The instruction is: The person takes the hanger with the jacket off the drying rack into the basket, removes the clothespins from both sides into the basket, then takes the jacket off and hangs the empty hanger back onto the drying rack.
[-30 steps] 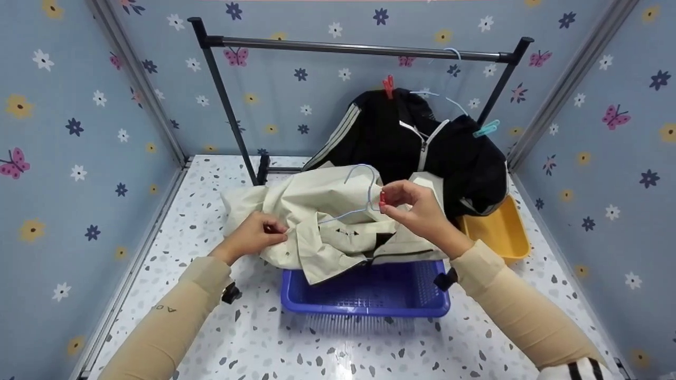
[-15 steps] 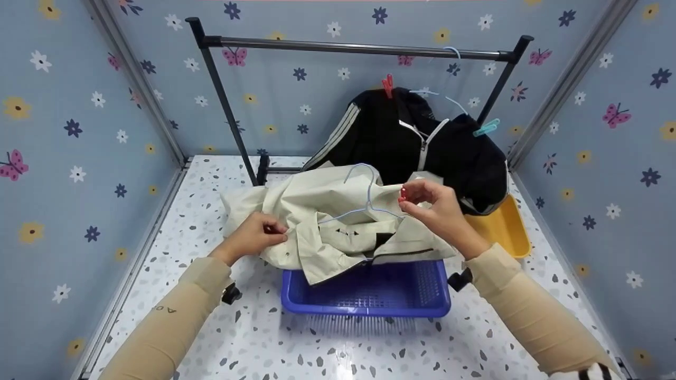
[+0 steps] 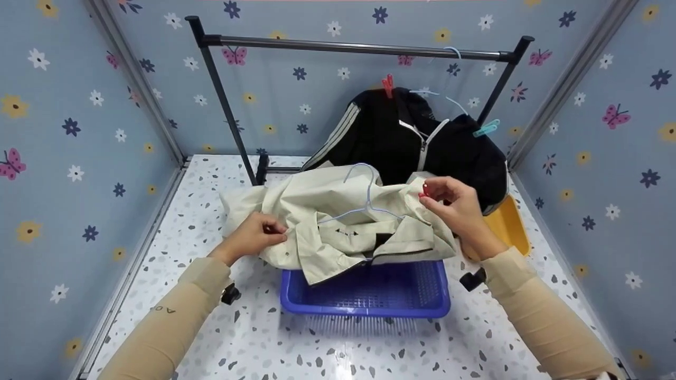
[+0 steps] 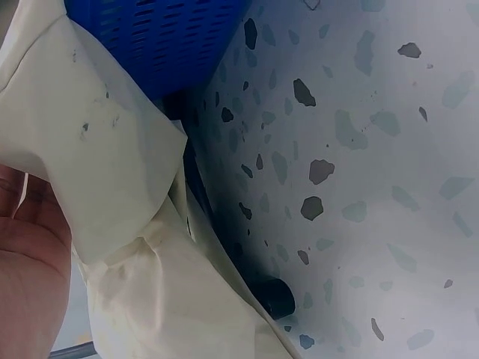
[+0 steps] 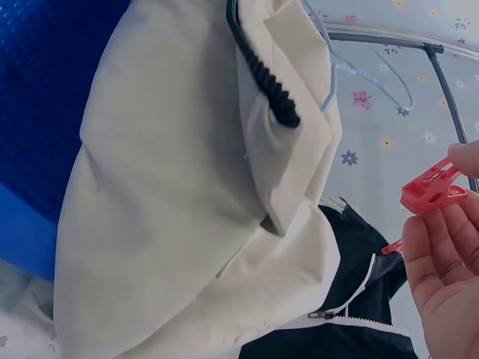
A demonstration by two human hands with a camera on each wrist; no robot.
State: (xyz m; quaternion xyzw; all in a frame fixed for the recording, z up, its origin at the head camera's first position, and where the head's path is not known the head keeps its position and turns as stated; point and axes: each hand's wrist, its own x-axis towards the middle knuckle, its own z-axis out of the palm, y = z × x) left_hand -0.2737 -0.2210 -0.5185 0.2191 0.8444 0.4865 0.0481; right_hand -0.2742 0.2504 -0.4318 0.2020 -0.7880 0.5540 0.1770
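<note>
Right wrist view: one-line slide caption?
Right hand pinching a red clothespin beside a cream jacket, black jacket and patterned wall behind.

An off-white garment (image 4: 123,176), marked by small dark spots, is seen draped in folds across the left half. The fingers of the left hand (image 4: 34,269) are partly covered by it at the left margin. A perforated blue basket (image 4: 161,41) is partly hidden above; the bench (image 4: 389,239) is patterned with grey flecks. A dark rounded tube end (image 4: 278,298) is exposed beside the cloth.

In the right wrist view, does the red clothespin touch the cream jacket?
No, the right hand holds the red clothespin away from the cream jacket, with patterned wall showing between them.
</note>
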